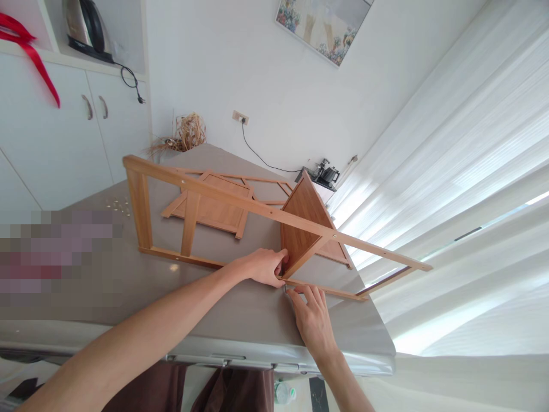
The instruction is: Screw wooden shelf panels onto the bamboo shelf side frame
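Note:
A wooden frame (253, 205) with long rails stands on its edge on the table, and a wooden panel (302, 243) meets it at an angle. My left hand (262, 266) is closed around the corner where the panel touches the frame's lower rail. Just right of it, my right hand (312, 315) pinches a thin metal hex key (286, 288) against that rail; the fingers hide most of the key. Another wooden panel (218, 203) lies flat behind the frame.
Small hardware pieces (118, 206) are scattered on the grey table (240, 323) at left. Another slatted frame (268, 182) lies farther back. Dried stalks (189, 133) stand by the wall. A dark kettle (329, 175) is behind the panels; white curtains (463, 189) hang at right.

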`<control>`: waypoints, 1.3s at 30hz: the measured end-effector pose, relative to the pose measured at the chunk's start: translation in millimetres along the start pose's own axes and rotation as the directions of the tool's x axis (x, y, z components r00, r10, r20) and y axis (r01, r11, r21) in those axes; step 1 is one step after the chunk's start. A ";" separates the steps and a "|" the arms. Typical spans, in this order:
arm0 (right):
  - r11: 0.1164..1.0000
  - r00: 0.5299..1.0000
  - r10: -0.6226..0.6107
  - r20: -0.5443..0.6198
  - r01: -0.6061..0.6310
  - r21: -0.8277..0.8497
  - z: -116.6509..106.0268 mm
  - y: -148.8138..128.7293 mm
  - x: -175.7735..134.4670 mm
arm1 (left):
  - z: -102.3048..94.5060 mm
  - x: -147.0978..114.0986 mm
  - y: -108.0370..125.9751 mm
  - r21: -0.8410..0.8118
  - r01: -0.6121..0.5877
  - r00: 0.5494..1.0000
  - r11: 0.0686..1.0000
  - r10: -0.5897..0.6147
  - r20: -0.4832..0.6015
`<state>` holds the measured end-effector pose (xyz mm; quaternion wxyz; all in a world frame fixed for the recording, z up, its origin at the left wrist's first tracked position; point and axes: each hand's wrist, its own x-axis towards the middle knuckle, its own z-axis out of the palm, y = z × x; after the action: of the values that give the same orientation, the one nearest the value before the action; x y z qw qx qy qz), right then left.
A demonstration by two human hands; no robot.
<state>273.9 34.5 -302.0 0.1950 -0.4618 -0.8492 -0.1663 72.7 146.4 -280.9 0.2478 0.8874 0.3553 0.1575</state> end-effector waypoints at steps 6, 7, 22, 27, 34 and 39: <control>0.998 1.000 0.028 0.004 -0.028 0.048 2.7 0.9 -1.6 | 0.8 0.4 -1.1 -0.006 -0.009 1.000 1.000 0.009 -0.010; 0.998 0.999 0.035 0.000 -0.035 0.049 3.0 0.7 -1.6 | 0.7 0.3 -1.2 -0.007 -0.009 1.000 1.000 0.008 -0.007; 0.889 0.979 0.198 0.044 -0.198 0.413 10.5 5.1 1.4 | 0.8 1.9 -2.3 -0.016 -0.031 0.999 0.999 0.031 -0.010; 0.874 0.975 0.215 0.052 -0.216 0.435 11.0 5.4 1.5 | 1.0 1.5 -1.5 -0.022 -0.020 1.000 1.000 0.020 -0.001; 0.863 0.972 0.231 0.038 -0.223 0.454 5.5 1.4 0.1 | -1.2 0.4 1.3 -0.018 -0.004 1.000 1.000 0.004 0.006; 0.853 0.960 0.280 -0.010 -0.244 0.461 5.1 3.2 -3.7 | -1.9 0.6 3.2 -0.004 0.002 1.000 1.000 -0.002 0.006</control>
<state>277.5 35.9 -307.9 0.3508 -0.5078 -0.7854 0.0478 74.0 145.4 -277.5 0.2508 0.8869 0.3554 0.1553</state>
